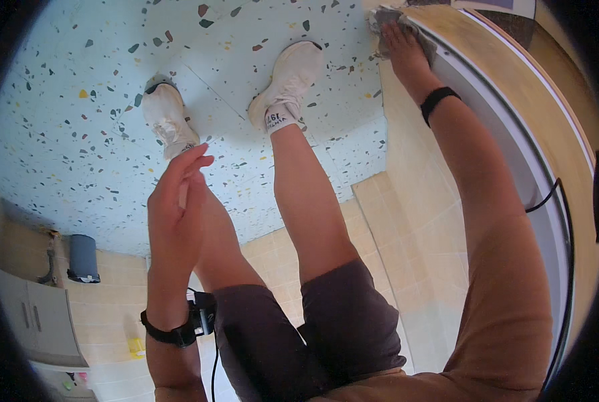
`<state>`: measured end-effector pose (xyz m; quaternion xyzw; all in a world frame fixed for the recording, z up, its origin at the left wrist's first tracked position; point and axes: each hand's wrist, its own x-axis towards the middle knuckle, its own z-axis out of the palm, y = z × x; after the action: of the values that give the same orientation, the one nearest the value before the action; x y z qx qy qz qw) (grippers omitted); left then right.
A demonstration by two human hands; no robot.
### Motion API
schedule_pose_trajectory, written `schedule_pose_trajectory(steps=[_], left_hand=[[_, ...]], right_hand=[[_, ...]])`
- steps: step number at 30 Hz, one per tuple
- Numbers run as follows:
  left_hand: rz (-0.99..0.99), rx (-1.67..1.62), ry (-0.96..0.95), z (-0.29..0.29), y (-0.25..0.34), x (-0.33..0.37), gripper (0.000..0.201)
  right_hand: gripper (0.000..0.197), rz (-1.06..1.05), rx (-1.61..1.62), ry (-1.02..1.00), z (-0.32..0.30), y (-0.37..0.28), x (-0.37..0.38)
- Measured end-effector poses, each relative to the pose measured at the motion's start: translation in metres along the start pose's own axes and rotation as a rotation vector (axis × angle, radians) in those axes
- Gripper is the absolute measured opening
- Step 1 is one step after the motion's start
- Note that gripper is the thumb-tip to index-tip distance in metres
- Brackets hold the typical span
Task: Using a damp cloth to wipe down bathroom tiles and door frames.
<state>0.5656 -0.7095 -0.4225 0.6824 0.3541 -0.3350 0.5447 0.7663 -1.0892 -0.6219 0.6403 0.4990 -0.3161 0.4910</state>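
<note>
My right hand [406, 57] reaches far up and to the right. Its fingers press a crumpled grey cloth [385, 19] against the low end of a pale ledge. Part of the cloth is hidden under the palm. A wood-coloured panel with a white strip curves along the right beside that arm. In front of my left leg hangs my left hand [179, 208], fingers loosely bent and apart, touching nothing that I can see. A black band with a small device [202, 313] is strapped round the left wrist, and a plain black band [438, 104] circles the right.
My white shoes [298, 70] stand on a pale blue speckled floor [226, 194]. A black cable [570, 268] runs along the right side. At the lower left are a grey cabinet [35, 318], a dark cylindrical bin [83, 258] and a small yellow item [136, 347].
</note>
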Motion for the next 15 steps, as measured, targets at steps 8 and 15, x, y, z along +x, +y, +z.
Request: schedule_pose_trajectory(steps=[8,15], left_hand=[[0.058,-0.038,-0.078,0.016,0.039,-0.010,0.028],[0.053,0.008,-0.024,0.024,0.031,0.009,0.026]], right_hand=[[0.049,-0.119,0.224,-0.220,-0.029,0.013,-0.099],[0.051,-0.062,0.163,-0.049,-0.016,0.012,-0.064]])
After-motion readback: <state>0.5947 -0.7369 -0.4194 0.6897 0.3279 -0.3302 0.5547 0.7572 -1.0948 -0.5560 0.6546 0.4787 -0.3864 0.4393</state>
